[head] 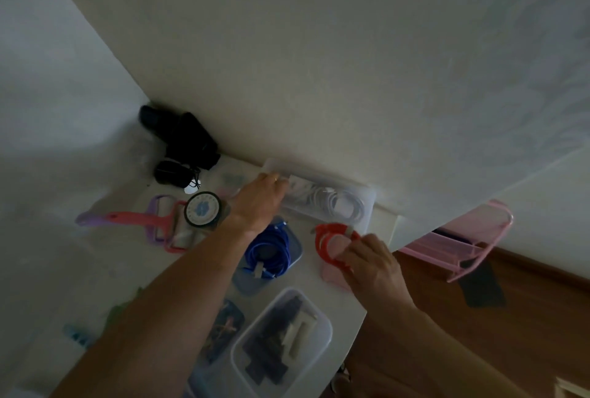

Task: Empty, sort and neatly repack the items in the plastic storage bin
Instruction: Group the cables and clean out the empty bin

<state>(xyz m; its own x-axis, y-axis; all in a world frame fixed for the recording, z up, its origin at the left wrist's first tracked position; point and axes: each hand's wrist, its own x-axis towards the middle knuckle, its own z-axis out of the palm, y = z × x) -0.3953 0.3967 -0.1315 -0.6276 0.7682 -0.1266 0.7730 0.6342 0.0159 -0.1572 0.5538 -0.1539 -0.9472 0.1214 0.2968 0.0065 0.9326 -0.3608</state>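
Dimly, the left hand [260, 203] grips a clear cable box [332, 203]; the right hand [372, 262] pinches a red coil [329, 243]. Beside the left hand, a round tin's [203, 209] label is unreadable.

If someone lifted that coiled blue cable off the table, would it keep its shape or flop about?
The blue cable would likely sag and loosen: it is thin cord in loose loops, with no tie visible. It probably feels light. Its connector end may dangle and swing.

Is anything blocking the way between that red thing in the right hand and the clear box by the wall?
Nothing visible does. The right hand grips the red item just beside the clear box, which the left hand holds.
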